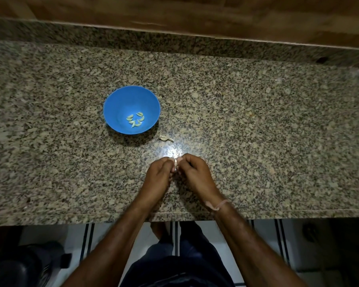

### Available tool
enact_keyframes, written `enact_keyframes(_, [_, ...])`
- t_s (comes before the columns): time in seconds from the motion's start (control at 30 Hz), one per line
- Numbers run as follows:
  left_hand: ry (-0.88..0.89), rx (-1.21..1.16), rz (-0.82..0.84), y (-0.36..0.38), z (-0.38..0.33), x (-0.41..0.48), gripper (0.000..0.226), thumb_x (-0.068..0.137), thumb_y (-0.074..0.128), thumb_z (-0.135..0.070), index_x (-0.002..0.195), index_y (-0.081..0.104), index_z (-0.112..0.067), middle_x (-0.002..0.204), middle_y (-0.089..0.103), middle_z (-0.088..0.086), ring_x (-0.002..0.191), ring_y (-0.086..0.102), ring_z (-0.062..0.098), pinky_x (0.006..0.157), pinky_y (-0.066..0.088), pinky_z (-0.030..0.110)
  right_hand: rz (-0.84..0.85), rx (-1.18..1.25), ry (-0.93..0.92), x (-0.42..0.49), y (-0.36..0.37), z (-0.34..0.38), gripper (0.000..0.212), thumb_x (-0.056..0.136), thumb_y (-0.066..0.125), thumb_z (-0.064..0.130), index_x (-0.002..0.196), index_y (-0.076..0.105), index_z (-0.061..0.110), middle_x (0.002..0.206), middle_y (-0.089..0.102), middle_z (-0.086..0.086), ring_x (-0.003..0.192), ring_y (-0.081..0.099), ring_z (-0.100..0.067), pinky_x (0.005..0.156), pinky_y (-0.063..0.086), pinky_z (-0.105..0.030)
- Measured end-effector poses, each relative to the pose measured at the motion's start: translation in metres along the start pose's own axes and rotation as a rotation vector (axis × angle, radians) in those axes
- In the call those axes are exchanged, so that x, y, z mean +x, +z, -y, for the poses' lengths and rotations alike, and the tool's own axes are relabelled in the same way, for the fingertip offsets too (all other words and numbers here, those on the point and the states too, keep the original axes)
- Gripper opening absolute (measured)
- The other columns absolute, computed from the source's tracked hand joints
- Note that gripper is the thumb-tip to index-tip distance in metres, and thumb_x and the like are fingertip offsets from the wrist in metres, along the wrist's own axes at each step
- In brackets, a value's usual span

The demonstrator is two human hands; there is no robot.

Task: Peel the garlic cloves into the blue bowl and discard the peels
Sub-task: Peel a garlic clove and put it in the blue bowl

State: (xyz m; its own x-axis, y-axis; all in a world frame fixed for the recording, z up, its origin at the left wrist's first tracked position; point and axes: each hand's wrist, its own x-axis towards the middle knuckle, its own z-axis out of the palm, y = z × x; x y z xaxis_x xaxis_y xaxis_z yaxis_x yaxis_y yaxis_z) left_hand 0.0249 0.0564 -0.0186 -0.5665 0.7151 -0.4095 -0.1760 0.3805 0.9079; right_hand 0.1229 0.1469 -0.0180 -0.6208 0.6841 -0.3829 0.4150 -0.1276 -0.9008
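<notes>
A few peeled cloves [135, 119] are seen at the bottom of the bowl [116, 104], so part of the job is judged to be done.

One more clove [176, 162] is held between the two hands. It is pinched on one side by the curled fingers of the left hand [160, 172] and on the other side by the curled fingers of the right hand [195, 172]. The hands are pressed close together, and their fingertips meet around the clove. Only a small white part of it can be seen, because the rest is hidden by fingers. How much skin is on it cannot be told.

The bowl is set apart from the hands, farther from the person and to the left.

A small pale bit [165, 138] is seen on the counter [257, 131], between the bowl and the hands. It lies just beside the bowl and is not touched by either hand. Whether it is a clove with skin on or an empty peel cannot be told.

What is left is judged to be little. The held clove must be peeled and dropped into the bowl. The pale bit must be peeled or thrown away. No bin is seen, and no other cloves are seen on the counter.
</notes>
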Motion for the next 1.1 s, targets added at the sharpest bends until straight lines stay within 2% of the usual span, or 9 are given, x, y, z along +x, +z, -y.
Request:
enact_keyframes(0.1, [0.067, 0.059, 0.049, 0.001, 0.006, 0.002, 0.036, 0.105, 0.045, -0.033, 0.084, 0.058, -0.007, 0.071, 0.057, 0.007, 0.069, 0.052, 0.018, 0.064, 0.04, 0.033, 0.061, 0.216, 0.235, 0.0, -0.002, 0.008, 0.034, 0.108, 0.052, 0.02, 0.077, 0.062, 0.01, 0.06, 0.058, 0.005, 0.056, 0.049, -0.011, 0.055, 0.04, -0.025])
enact_keyframes(0.17, [0.032, 0.013, 0.056, 0.004, 0.007, 0.001, 0.036, 0.108, 0.044, -0.029, 0.081, 0.058, -0.01, 0.069, 0.057, 0.002, 0.066, 0.051, 0.016, 0.06, 0.04, 0.031, 0.081, 0.275, 0.275, 0.001, -0.002, 0.009, 0.034, 0.109, 0.05, 0.022, 0.078, 0.061, 0.012, 0.059, 0.058, 0.006, 0.056, 0.047, -0.011, 0.053, 0.038, -0.024])
enact_keyframes(0.27, [-0.197, -0.201, 0.018, 0.01, 0.003, 0.005, 0.04, 0.106, 0.044, -0.017, 0.067, 0.051, -0.021, 0.059, 0.044, -0.005, 0.056, 0.037, 0.012, 0.052, 0.027, 0.028, 0.03, 0.106, 0.077, 0.003, 0.0, -0.003, 0.035, 0.109, 0.054, 0.027, 0.081, 0.061, 0.008, 0.069, 0.061, -0.001, 0.065, 0.053, -0.013, 0.062, 0.043, -0.029])
enact_keyframes(0.37, [-0.394, -0.382, 0.033, 0.011, 0.003, 0.015, 0.036, 0.103, 0.044, -0.018, 0.067, 0.044, -0.02, 0.059, 0.036, -0.004, 0.053, 0.035, 0.01, 0.046, 0.026, 0.023, -0.025, -0.127, -0.201, 0.006, -0.002, -0.017, 0.027, 0.107, 0.057, 0.023, 0.085, 0.06, 0.009, 0.073, 0.062, -0.004, 0.066, 0.054, -0.012, 0.06, 0.042, -0.029])
enact_keyframes(0.53, [-0.621, -0.549, 0.069, 0.017, 0.003, 0.024, 0.036, 0.102, 0.045, -0.021, 0.066, 0.04, -0.022, 0.057, 0.033, -0.006, 0.047, 0.035, 0.009, 0.042, 0.025, 0.021, -0.028, -0.302, -0.389, 0.017, -0.019, -0.026, 0.022, 0.105, 0.059, 0.012, 0.084, 0.06, 0.013, 0.076, 0.059, 0.001, 0.07, 0.055, -0.016, 0.061, 0.042, -0.028])
enact_keyframes(0.63, [-0.419, -0.334, -0.037, 0.027, 0.0, 0.016, 0.035, 0.105, 0.045, -0.022, 0.071, 0.046, -0.019, 0.063, 0.039, -0.001, 0.049, 0.036, 0.01, 0.044, 0.027, 0.023, 0.004, -0.245, -0.336, 0.02, -0.028, -0.025, 0.022, 0.103, 0.062, 0.013, 0.081, 0.061, 0.013, 0.071, 0.059, 0.005, 0.065, 0.053, -0.008, 0.06, 0.041, -0.026])
enact_keyframes(0.73, [-0.041, 0.044, -0.161, 0.038, 0.004, 0.007, 0.03, 0.111, 0.044, -0.025, 0.088, 0.06, -0.013, 0.076, 0.059, 0.008, 0.065, 0.057, 0.014, 0.057, 0.045, 0.028, 0.07, -0.02, -0.091, 0.023, -0.03, -0.02, 0.032, 0.104, 0.063, 0.018, 0.072, 0.058, 0.012, 0.064, 0.055, 0.006, 0.062, 0.048, -0.006, 0.06, 0.038, -0.022])
enact_keyframes(0.83, [0.144, 0.253, -0.202, 0.04, 0.011, 0.005, 0.023, 0.109, 0.048, -0.019, 0.09, 0.058, -0.013, 0.08, 0.062, 0.007, 0.072, 0.058, 0.014, 0.064, 0.044, 0.029, 0.113, 0.295, 0.13, 0.024, -0.028, -0.022, 0.032, 0.105, 0.061, 0.024, 0.075, 0.062, 0.011, 0.067, 0.054, -0.002, 0.064, 0.048, -0.014, 0.063, 0.039, -0.031])
enact_keyframes(1.1, [0.085, 0.12, -0.354, 0.05, 0.007, -0.006, 0.009, 0.097, 0.068, -0.009, 0.097, 0.072, -0.017, 0.087, 0.074, -0.009, 0.08, 0.069, -0.001, 0.071, 0.05, 0.011, 0.148, 0.214, 0.069, 0.026, -0.036, -0.03, 0.031, 0.108, 0.057, 0.023, 0.079, 0.063, 0.011, 0.067, 0.056, 0.002, 0.065, 0.05, -0.011, 0.064, 0.041, -0.03])
